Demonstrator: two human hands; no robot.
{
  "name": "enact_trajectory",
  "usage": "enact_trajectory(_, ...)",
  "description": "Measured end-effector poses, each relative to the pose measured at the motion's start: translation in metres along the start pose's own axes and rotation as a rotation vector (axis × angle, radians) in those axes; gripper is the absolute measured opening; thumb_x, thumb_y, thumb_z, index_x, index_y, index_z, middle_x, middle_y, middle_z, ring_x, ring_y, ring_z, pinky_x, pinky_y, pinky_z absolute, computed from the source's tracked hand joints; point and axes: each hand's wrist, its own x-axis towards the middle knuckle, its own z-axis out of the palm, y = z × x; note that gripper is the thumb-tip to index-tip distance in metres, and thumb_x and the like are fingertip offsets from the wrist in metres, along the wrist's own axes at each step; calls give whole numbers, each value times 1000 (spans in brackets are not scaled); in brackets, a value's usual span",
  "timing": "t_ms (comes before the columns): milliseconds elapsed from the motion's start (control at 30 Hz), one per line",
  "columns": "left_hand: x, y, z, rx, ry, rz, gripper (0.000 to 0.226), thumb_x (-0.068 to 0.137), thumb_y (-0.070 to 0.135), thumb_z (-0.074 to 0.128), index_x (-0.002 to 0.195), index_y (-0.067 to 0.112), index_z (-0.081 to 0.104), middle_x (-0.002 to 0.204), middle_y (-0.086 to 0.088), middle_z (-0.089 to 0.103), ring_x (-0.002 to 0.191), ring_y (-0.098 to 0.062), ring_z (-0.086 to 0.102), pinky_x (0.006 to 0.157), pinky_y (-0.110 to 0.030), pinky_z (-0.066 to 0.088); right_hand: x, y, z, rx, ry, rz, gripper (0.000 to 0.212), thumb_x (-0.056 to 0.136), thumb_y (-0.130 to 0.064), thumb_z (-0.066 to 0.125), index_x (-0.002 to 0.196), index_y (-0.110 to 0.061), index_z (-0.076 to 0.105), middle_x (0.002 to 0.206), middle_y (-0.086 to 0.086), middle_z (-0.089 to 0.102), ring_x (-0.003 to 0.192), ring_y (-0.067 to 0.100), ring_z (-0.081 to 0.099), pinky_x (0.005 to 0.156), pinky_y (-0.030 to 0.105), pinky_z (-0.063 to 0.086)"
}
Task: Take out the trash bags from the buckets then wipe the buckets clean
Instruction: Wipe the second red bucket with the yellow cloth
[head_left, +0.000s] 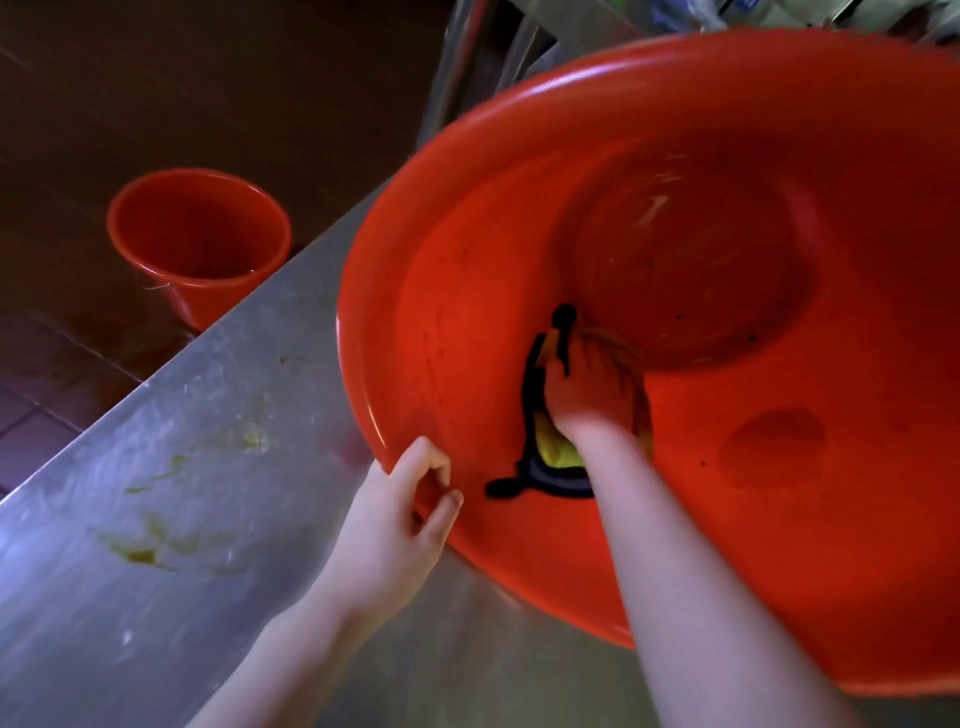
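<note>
Stiff and probably light, the bucket (519, 234) is pinched at its rim by the left hand (396, 522); the soft cloth (555, 451) is clutched by the right hand (592, 396).

Large bucket (727, 493): right side cut off by right frame edge. Right hand (592, 395) motion-blurred; fingers not separable, hold on cloth (550, 452) unclear. Cloth mostly hidden under hand. Small bucket (197, 234), upper left: lower right part hidden behind tabletop (182, 519) edge. Clutter (779, 13), top right: blurred, unidentifiable. Both forearms cut off at bottom edge.
</note>
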Motion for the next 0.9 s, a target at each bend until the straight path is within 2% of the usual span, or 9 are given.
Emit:
enact_trajectory(167,-1,3,-2,-22,14,-24,27,87,8,64,87,29,46,82,7,52,76,-16,53,68,-37,50,-108,-21,26,26,84,-262,62,97,-48,20,154,-23,15,161,-1,15,148,16,13,120,39,11)
enact_trajectory(267,-1,4,-4,-68,-21,-65,33,83,0,62,86,30,48,84,9,51,76,-18,53,68,-45,52,-145,-26,31,151,48,-286,61,95,-52,15,153,-32,17,161,-7,14,148,14,11,121,41,10)
enact_trajectory(367,0,5,-4,-43,-23,-55,29,85,5,63,88,29,48,85,11,51,77,-12,52,69,-38,52,-108,-18,28,55,103,-255,59,99,-42,29,154,-24,17,161,0,15,148,18,14,119,36,13)
enact_trajectory(467,-4,10,-3,-24,-22,-62,27,90,13,62,97,37,52,93,11,53,82,-6,53,74,-26,49,-45,-8,20,68,109,-62,56,101,-39,26,154,-22,17,162,1,15,148,17,14,118,36,15)
enact_trajectory(567,-13,20,-12,-18,-123,-85,55,90,13,63,120,57,48,111,12,47,91,-2,58,87,-19,51,2,-1,10,188,34,43,55,102,-40,25,154,-24,18,161,1,15,148,19,13,119,42,11)
enact_trajectory(633,-11,31,-31,227,-25,77,74,84,13,71,137,55,40,128,5,39,110,-5,56,100,-23,46,14,3,11,196,43,10,54,102,-40,24,153,-24,18,161,1,16,148,21,14,119,44,11)
enact_trajectory(733,16,59,-67,523,244,385,80,77,8,72,148,31,41,144,-19,30,134,-36,38,104,-50,43,15,7,14,145,60,-51,54,102,-39,24,152,-22,22,160,4,21,147,22,18,118,44,15)
enact_trajectory(800,40,73,-84,618,281,524,75,81,6,65,149,27,40,139,-23,32,124,-38,43,100,-44,45,11,12,13,37,102,-113,53,101,-39,26,151,-19,26,157,8,27,144,23,23,117,44,19)
enact_trajectory(900,53,75,-90,610,212,470,69,85,8,62,146,34,43,123,-16,44,75,-29,57,70,-35,53,6,28,8,-86,92,-171,57,100,-46,25,151,-22,26,157,6,27,145,23,23,118,45,16)
